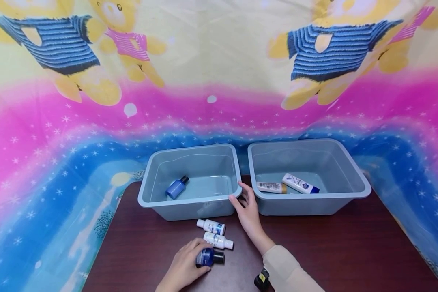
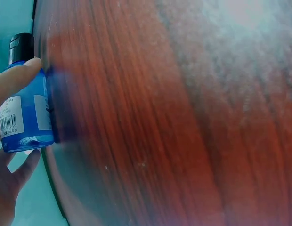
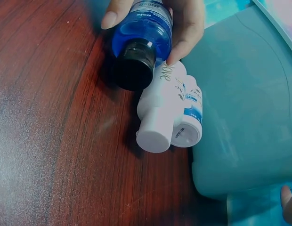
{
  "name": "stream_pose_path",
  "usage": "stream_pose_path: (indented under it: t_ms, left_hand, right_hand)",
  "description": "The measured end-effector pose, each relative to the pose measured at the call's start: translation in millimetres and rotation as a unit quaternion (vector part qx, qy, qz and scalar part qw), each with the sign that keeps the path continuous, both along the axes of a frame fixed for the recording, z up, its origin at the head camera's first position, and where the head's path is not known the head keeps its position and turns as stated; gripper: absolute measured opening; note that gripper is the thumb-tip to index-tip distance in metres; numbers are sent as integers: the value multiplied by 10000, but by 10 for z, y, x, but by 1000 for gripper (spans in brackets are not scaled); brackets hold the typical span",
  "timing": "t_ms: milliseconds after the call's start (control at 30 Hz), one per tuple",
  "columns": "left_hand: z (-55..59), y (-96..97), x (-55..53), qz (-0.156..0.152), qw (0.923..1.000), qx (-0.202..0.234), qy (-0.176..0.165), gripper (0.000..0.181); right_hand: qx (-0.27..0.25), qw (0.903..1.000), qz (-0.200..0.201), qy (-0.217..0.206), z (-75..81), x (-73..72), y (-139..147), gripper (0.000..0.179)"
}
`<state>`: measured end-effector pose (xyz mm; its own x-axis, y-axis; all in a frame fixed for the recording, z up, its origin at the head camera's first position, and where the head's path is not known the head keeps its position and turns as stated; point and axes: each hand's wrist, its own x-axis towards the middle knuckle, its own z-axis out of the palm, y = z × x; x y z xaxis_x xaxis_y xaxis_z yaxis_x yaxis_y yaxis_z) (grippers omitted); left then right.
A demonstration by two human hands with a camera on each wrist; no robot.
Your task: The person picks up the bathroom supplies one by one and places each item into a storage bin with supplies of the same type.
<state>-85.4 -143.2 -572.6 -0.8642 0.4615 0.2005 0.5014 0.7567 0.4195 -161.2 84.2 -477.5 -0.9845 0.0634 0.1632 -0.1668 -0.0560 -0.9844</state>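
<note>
Blue bottle [image 1: 206, 257] pinched in left hand [image 1: 185, 260] — right hand [image 1: 250, 210] (beyond it) grips left bin [image 1: 190, 210].

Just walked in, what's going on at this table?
A person's left hand holds a black-capped dark blue bottle at the table, beside two white bottles lying there. Their right hand grips the left bin at its near right rim corner. Inside that bin lies another blue bottle; the right bin holds a blue-capped white bottle and a tan-capped one.
</note>
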Motion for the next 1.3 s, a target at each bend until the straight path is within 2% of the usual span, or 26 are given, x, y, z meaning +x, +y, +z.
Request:
stream_pose_path:
  t_ms: [267,633,933,1100,1300]
  left_hand:
    - [-19,0,3,-53,9996,-5,268,60]
    - [-11,-3,27,-5,9997,-98,202,60]
    - [-13,-48,52,-189,9989,-47,436,58]
    - [52,-66,64,-337,9977,30,581,59]
    - [205,-65,63,-461,9966,-125,676,59]
  right_hand:
    - [-150,9999,-18,-36,7,-14,-4,53]
    - [-104,9999,-97,21,-22,-23,-17,51]
    - [-5,9999,-99,39,-18,-26,-17,52]
    - [2,10000,-78,-18,-17,-16,-10,50]
    - [-18,9999,-130,20,-19,-15,-3,50]
